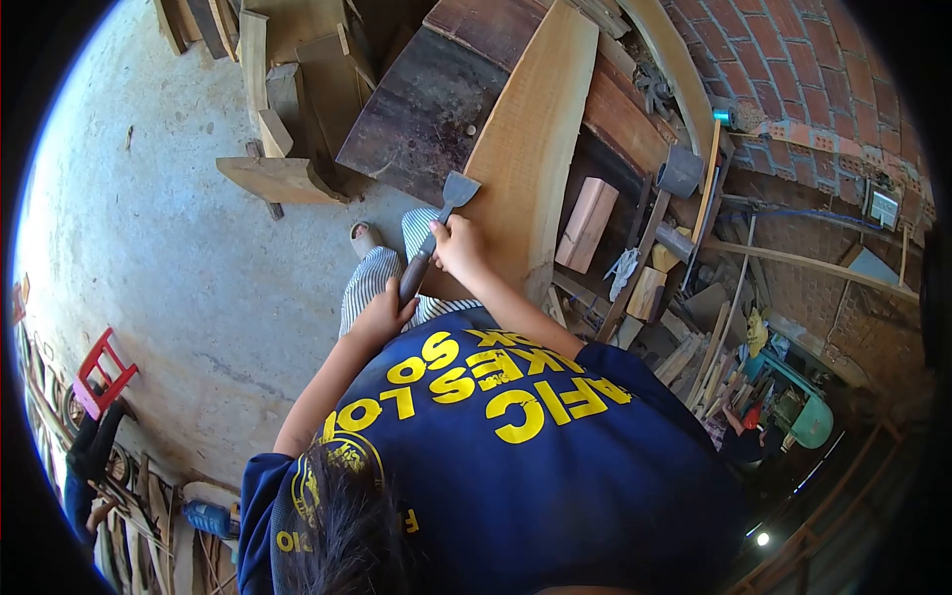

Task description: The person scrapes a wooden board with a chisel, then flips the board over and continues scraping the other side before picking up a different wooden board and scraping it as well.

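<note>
A broad-bladed chisel point(459, 190) with a flared steel head and a dark handle is in both my hands. My left hand point(381, 313) is closed round the lower end of its handle. My right hand point(458, 247) grips it higher up, near the neck below the blade. The blade points away from me, by the edge of a long pale wooden plank point(531, 149); whether it touches the plank I cannot tell. Left of the plank lies a dark stained board point(421, 114). Striped trousers and one sandalled foot show below the hands.
To the right are a squared timber block point(587, 224), a mallet with a dark head point(680, 171) and a second cylindrical head point(676, 243). Wood offcuts point(283, 180) stand at upper left. A red plastic chair point(102, 375) is far left; a brick wall point(773, 59) is upper right.
</note>
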`<state>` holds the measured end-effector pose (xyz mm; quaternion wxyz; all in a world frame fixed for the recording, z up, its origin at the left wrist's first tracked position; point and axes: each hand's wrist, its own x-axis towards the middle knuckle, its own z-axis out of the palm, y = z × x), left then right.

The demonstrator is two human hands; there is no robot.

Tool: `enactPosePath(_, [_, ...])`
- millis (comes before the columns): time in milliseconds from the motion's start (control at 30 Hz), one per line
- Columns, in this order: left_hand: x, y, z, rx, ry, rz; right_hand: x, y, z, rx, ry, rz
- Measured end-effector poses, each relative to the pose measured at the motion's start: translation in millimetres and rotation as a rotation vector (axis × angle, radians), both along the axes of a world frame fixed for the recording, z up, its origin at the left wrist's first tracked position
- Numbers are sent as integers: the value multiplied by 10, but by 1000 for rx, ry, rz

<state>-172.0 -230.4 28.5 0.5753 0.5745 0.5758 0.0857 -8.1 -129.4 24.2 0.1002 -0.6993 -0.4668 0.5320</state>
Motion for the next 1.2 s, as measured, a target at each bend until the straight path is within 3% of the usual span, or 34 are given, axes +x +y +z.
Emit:
enactPosePath(100, [-20,-41,38,-73,52,-44,-27,-81,-70,38,-9,-10])
enactPosePath(167, [33,28,81,-70,61,-28,-18,-34,-125,219,-106,4])
enactPosePath(433, [184,326,255,-91,18,31,50,282,99,319,-180,13])
enactPosePath(667, [-59,187,213,-98,47,-31,-57,-35,-190,334,-178,-8])
enactPosePath(733, [26,323,247,-56,69,-10,-33,141,-106,449,-224,3])
enactPosePath(900, [179,588,441,-65,79,13,15,418,55,362,-199,-54])
enactPosePath(967, [67,433,353,-55,79,-8,-26,247,-29,420,-256,0])
enactPosePath(1000, [12,355,305,-52,81,-31,-52,187,13,289,-206,-7])
enactPosePath(1100, [-10,280,221,-59,73,-32,-62,128,-79,332,-216,16])
enactPosePath(1200, [13,248,163,-52,55,-30,-46,145,-132,195,-130,-30])
